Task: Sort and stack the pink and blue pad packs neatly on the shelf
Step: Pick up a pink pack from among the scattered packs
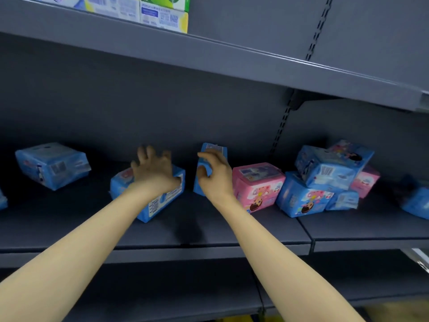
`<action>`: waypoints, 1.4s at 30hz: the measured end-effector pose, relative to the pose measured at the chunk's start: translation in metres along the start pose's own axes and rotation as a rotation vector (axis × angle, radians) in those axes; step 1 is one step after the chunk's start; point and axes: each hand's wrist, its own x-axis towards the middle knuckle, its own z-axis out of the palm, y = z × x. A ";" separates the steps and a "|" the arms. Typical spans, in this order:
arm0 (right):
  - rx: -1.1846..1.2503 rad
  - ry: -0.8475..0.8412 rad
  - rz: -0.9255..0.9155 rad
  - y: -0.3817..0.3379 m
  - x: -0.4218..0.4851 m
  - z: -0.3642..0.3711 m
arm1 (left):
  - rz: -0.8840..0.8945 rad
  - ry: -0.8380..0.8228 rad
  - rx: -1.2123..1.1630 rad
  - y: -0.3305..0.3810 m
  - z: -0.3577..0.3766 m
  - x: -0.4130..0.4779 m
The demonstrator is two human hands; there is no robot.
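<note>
Right hand point(214, 175) reaches in from the front edge of the shelf point(209, 238) with the forearm stretched forward and the wrist bent slightly inward. Its thumb and curled fingers grip the upright blue pack point(213, 148), which stands on end near the back of the shelf, about midway along it. Left hand point(153, 170) is extended just beside it, palm down and fingers splayed wide, over the flat blue pack point(162, 203); it holds nothing, and whether the palm presses on the wrapper cannot be told. That pack lies at a slant, one corner pointing toward the front edge. Just right of the upright pack sits a pink pack point(257, 182), and beyond it a heap of blue packs point(301, 198) is piled unevenly, with a second pink pack point(365, 182) partly hidden behind the heap. Toward the left end a lone blue pack point(53, 166) lies tilted, well apart from the hands.
</note>
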 end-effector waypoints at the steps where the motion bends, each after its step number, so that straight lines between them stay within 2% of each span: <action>1: 0.000 0.060 -0.008 0.004 0.002 -0.008 | 0.061 0.032 -0.033 0.012 0.000 0.001; 7: -0.102 0.185 0.085 0.033 0.004 -0.055 | 0.333 0.071 -0.247 0.067 0.017 0.003; 18: -0.273 0.188 0.275 0.081 -0.024 -0.106 | 0.476 -0.090 -0.307 0.128 0.052 -0.001; 29: -0.295 0.101 0.366 0.100 -0.033 -0.112 | 0.361 -0.204 -0.387 0.142 0.071 0.008; 37: -0.229 0.084 0.368 0.104 -0.028 -0.114 | 0.272 -0.138 -0.614 0.144 0.069 0.012; 42: -0.002 0.213 0.511 0.106 -0.028 -0.107 | 0.266 -0.024 -0.692 0.144 0.065 0.010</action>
